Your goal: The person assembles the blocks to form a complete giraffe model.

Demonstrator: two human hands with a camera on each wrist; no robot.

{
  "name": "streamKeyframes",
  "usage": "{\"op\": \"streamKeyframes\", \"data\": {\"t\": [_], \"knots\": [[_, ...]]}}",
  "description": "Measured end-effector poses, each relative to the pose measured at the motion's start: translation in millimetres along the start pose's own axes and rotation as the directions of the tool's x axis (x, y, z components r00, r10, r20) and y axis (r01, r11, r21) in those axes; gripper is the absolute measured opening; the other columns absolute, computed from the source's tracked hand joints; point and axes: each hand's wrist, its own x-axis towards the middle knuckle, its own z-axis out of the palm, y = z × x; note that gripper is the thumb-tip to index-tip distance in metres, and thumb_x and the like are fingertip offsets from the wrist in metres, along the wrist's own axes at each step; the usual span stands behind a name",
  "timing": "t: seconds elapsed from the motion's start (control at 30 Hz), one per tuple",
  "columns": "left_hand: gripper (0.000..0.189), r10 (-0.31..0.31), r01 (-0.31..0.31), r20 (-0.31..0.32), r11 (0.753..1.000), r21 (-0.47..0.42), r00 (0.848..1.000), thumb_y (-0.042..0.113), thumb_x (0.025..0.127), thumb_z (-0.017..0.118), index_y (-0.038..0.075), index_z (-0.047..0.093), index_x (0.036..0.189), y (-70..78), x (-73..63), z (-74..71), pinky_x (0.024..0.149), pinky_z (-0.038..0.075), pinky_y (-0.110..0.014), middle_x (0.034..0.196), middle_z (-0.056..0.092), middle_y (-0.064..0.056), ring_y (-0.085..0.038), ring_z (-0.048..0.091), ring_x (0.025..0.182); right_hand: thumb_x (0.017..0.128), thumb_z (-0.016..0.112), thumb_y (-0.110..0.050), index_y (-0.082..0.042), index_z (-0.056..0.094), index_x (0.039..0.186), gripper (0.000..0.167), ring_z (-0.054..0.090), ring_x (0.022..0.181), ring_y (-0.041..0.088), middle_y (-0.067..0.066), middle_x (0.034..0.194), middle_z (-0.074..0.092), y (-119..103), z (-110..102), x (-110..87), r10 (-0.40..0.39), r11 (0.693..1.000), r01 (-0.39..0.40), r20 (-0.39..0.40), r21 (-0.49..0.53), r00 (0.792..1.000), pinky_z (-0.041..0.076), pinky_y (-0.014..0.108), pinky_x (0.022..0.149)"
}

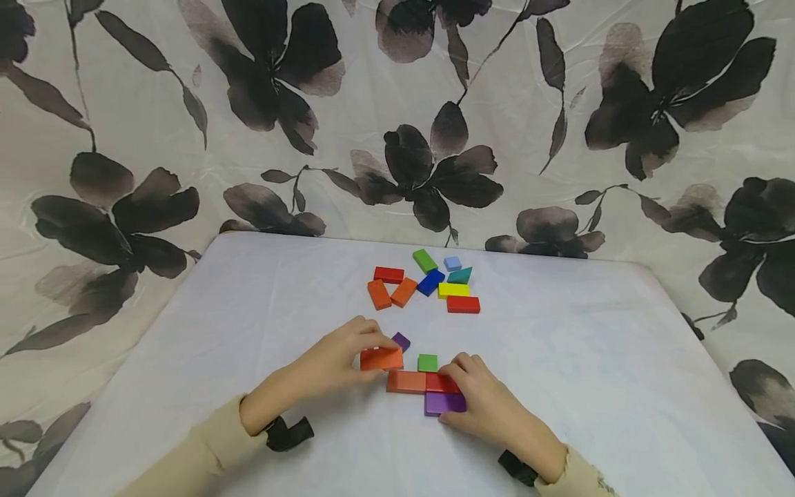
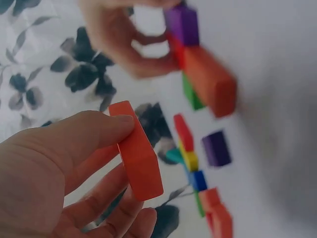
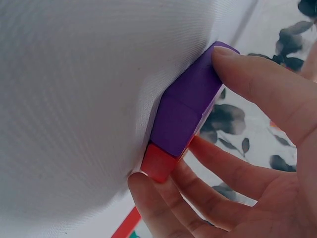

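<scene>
My left hand [image 1: 332, 355] pinches an orange rectangular block [image 1: 381, 359] between thumb and fingers, held up off the tabletop in the left wrist view. Lower right, my right hand [image 1: 487, 407] has its thumb against a purple block [image 3: 185, 106] and its fingers around the far side of a red block [image 3: 159, 162]. Those two lie long side to long side on the table. Left of the red block, end to end with it, lies another orange block [image 1: 406, 382]. A small green block [image 1: 428, 362] sits behind this row. Partly behind the left fingers is a dark purple block [image 1: 401, 341].
Farther back on the white-covered table [image 1: 279, 297] lies a loose group of blocks: red [image 1: 389, 275], two orange, green [image 1: 425, 261], dark blue [image 1: 431, 283], light blue, a teal triangle [image 1: 460, 276], yellow [image 1: 454, 290] and another red [image 1: 463, 305]. Floral cloth [image 1: 348, 83] hangs behind.
</scene>
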Motion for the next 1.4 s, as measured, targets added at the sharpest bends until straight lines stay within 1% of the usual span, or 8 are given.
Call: {"op": "streamKeyframes", "data": {"t": [0.13, 0.27, 0.37, 0.5, 0.8, 1.2, 1.3, 1.4], "knots": [[0.034, 0.032, -0.033, 0.041, 0.999, 0.025, 0.999, 0.015, 0.084, 0.079, 0.016, 0.072, 0.118, 3.6, -11.1, 19.5, 0.083, 0.050, -0.026, 0.102, 0.059, 0.005, -0.012, 0.050, 0.098, 0.075, 0.087, -0.022, -0.007, 0.063, 0.122, 0.055, 0.049, 0.106, 0.019, 0.004, 0.114, 0.055, 0.0, 0.1, 0.3, 0.001, 1.000, -0.001, -0.003, -0.004, 1.000, 0.054, 0.041, 0.089], [0.033, 0.077, -0.080, 0.065, 0.996, 0.043, 0.995, 0.016, 0.084, 0.078, 0.016, 0.072, 0.116, 7.2, -17.8, 36.0, 0.083, 0.049, -0.025, 0.104, 0.060, 0.005, -0.011, 0.050, 0.097, 0.074, 0.087, -0.021, -0.007, 0.063, 0.122, 0.055, 0.049, 0.106, 0.019, 0.003, 0.113, 0.055, 0.3, 0.5, 0.2, -0.001, 1.000, 0.001, -0.009, -0.003, 1.000, 0.054, 0.040, 0.088], [0.032, 0.098, -0.102, 0.087, 0.994, 0.043, 0.991, 0.016, 0.084, 0.078, 0.017, 0.071, 0.116, 10.4, -20.6, 45.5, 0.087, 0.050, -0.026, 0.107, 0.062, 0.004, -0.012, 0.052, 0.101, 0.074, 0.087, -0.021, -0.007, 0.063, 0.122, 0.056, 0.049, 0.106, 0.019, 0.003, 0.113, 0.055, 0.5, 1.0, 0.1, -0.002, 1.000, 0.002, -0.011, 0.000, 1.000, 0.055, 0.039, 0.088], [0.032, 0.095, -0.102, 0.116, 0.993, 0.053, 0.989, 0.015, 0.085, 0.077, 0.019, 0.071, 0.115, 13.4, -20.9, 53.5, 0.092, 0.049, -0.028, 0.111, 0.062, 0.006, -0.012, 0.052, 0.107, 0.074, 0.087, -0.022, -0.007, 0.063, 0.122, 0.055, 0.050, 0.106, 0.019, 0.003, 0.113, 0.056, 0.9, 1.6, 0.4, -0.002, 1.000, 0.002, -0.010, 0.000, 1.000, 0.055, 0.039, 0.088], [0.030, 0.090, -0.105, 0.132, 0.989, 0.104, 0.987, 0.017, 0.085, 0.079, 0.018, 0.071, 0.114, 14.0, -13.7, 63.2, 0.093, 0.049, -0.027, 0.111, 0.061, 0.005, -0.012, 0.052, 0.107, 0.075, 0.087, -0.022, -0.007, 0.063, 0.122, 0.055, 0.049, 0.107, 0.019, 0.003, 0.113, 0.055, 1.8, 2.3, 0.5, 0.001, 1.000, -0.001, -0.010, 0.002, 1.000, 0.055, 0.039, 0.087], [0.028, 0.093, -0.101, 0.079, 0.990, 0.102, 0.992, 0.019, 0.083, 0.082, 0.018, 0.074, 0.110, 10.0, -6.7, 67.0, 0.084, 0.048, -0.020, 0.105, 0.051, 0.004, -0.011, 0.047, 0.101, 0.076, 0.086, -0.021, -0.007, 0.062, 0.122, 0.054, 0.048, 0.106, 0.019, 0.002, 0.114, 0.055, 2.5, 1.6, -0.6, -0.022, 1.000, 0.022, -0.014, -0.002, 1.000, 0.054, 0.039, 0.089], [0.026, 0.105, -0.111, 0.056, 0.986, 0.120, 0.993, 0.021, 0.083, 0.081, 0.020, 0.074, 0.108, 9.2, -6.1, 67.4, 0.085, 0.047, -0.021, 0.106, 0.050, 0.004, -0.012, 0.045, 0.101, 0.076, 0.086, -0.021, -0.007, 0.062, 0.122, 0.054, 0.048, 0.106, 0.019, 0.002, 0.114, 0.055, 2.9, 2.1, -1.0, -0.029, 1.000, 0.029, -0.016, -0.006, 0.999, 0.054, 0.039, 0.089], [0.025, 0.118, -0.122, 0.036, 0.983, 0.137, 0.992, 0.023, 0.084, 0.081, 0.022, 0.073, 0.107, 7.5, -5.3, 67.8, 0.088, 0.046, -0.026, 0.112, 0.051, 0.001, -0.015, 0.044, 0.104, 0.075, 0.087, -0.021, -0.006, 0.062, 0.121, 0.054, 0.048, 0.107, 0.019, 0.002, 0.113, 0.055, 3.0, 2.6, -1.4, -0.033, 0.999, 0.033, -0.017, -0.007, 0.999, 0.054, 0.039, 0.089]]}}
